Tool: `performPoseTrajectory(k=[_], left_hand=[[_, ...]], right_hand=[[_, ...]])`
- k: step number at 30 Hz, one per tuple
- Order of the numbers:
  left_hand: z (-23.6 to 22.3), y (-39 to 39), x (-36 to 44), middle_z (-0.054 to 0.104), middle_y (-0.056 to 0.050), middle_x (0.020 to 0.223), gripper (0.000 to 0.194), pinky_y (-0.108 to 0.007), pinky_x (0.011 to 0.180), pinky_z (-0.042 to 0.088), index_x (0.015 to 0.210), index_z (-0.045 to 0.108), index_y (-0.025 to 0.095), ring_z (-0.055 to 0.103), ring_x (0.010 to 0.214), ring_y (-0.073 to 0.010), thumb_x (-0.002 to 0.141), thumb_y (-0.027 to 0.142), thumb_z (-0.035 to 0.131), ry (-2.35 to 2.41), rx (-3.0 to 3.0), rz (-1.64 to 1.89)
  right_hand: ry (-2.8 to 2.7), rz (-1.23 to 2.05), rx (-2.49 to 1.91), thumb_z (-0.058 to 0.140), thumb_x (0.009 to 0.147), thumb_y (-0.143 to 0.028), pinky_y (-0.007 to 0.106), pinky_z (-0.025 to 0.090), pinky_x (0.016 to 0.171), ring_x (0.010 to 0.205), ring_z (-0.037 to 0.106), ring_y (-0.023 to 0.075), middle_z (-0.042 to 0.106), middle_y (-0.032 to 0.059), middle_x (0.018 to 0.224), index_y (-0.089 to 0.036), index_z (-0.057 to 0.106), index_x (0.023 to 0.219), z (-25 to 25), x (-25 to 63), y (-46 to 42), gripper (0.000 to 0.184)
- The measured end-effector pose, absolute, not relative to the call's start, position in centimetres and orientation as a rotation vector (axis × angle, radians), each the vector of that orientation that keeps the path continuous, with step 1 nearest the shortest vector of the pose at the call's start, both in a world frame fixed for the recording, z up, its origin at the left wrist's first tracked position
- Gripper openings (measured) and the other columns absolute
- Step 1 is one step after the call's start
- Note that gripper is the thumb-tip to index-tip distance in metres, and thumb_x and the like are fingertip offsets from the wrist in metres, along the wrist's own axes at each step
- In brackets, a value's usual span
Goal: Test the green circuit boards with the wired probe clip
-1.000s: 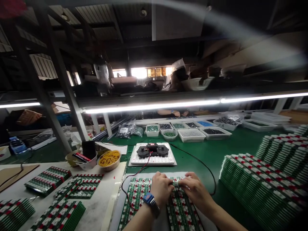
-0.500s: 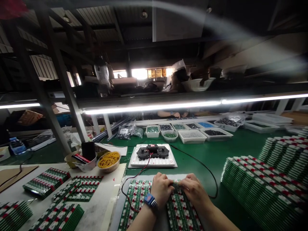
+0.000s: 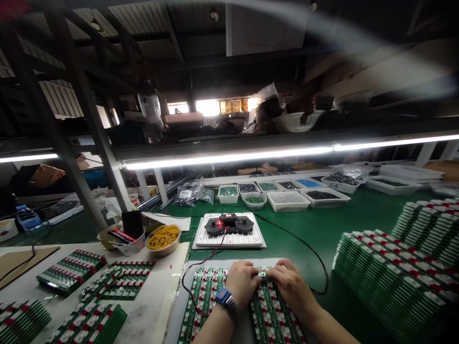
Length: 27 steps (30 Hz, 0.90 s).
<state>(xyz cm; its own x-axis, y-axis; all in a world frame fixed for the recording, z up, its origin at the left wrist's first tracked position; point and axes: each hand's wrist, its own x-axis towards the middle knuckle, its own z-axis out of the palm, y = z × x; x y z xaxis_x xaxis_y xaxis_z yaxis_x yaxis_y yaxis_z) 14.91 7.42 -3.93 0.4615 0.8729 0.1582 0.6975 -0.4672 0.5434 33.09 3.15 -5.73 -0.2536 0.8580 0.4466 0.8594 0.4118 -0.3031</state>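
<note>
Between both hands (image 3: 243, 283), green circuit board (image 3: 264, 275)

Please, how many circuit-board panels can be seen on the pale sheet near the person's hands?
2: left panel, beside the left hand; right panel, at both hands, the right hand included. More may be hidden underneath.

A red glow now shows on the left side of the black device (image 3: 234, 227), mid-bench (image 3: 297, 255), unlit in both earlier pictures. Toward the bench's near edge, a small square part (image 3: 263, 274) with a pale centre has come into view between the left hand (image 3: 243, 282) and right hand (image 3: 290, 284). At the far edge, a co-worker's hands (image 3: 264, 168), apart before, are together
</note>
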Motion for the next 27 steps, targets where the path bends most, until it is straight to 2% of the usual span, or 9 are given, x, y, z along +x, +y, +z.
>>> performPoseTrajectory(k=[3, 7, 13, 27], left_hand=[[-3.90, 7.43, 14.90, 0.069, -0.002, 0.109, 0.024, -0.032, 0.099, 0.041, 0.100, 0.074, 0.026, 0.057, 0.106, -0.0218, 0.080, 0.022, 0.062, 1.315, 2.320, 0.610], [-3.87, 7.29, 14.84, 0.070, -0.002, 0.108, 0.021, -0.034, 0.097, 0.041, 0.098, 0.074, 0.026, 0.057, 0.105, -0.0226, 0.080, 0.024, 0.062, 1.315, 2.332, 0.616], [-3.75, 7.13, 14.76, 0.070, 0.000, 0.108, 0.020, -0.039, 0.094, 0.039, 0.098, 0.072, 0.028, 0.056, 0.106, -0.0238, 0.081, 0.026, 0.060, 1.338, 2.337, 0.603], [-3.76, 6.81, 14.86, 0.068, 0.001, 0.109, 0.018, -0.040, 0.092, 0.038, 0.097, 0.070, 0.027, 0.054, 0.108, -0.0235, 0.082, 0.027, 0.058, 1.345, 2.350, 0.595]], right_hand=[[-2.136, -0.045, -1.454, 0.045, 0.090, -0.009, 0.041, 0.040, 0.085, 0.101, 0.050, 0.0271, 0.068, 0.0034, 0.090, -0.033, 0.068, 0.110, -5.71, 32.93, 2.98, 0.038], [-2.146, -0.102, -1.456, 0.045, 0.087, -0.005, 0.045, 0.040, 0.091, 0.107, 0.048, 0.0284, 0.068, 0.0026, 0.092, -0.036, 0.067, 0.114, -5.88, 32.92, 2.86, 0.046], [-2.031, -0.005, -1.434, 0.044, 0.092, -0.013, 0.044, 0.042, 0.093, 0.113, 0.047, 0.0288, 0.068, 0.0043, 0.104, -0.025, 0.066, 0.112, -6.47, 33.09, 2.79, 0.032], [-2.012, 0.056, -1.428, 0.047, 0.092, -0.014, 0.044, 0.041, 0.094, 0.112, 0.049, 0.0285, 0.070, 0.0024, 0.101, -0.024, 0.068, 0.102, -6.19, 32.93, 2.74, 0.025]])
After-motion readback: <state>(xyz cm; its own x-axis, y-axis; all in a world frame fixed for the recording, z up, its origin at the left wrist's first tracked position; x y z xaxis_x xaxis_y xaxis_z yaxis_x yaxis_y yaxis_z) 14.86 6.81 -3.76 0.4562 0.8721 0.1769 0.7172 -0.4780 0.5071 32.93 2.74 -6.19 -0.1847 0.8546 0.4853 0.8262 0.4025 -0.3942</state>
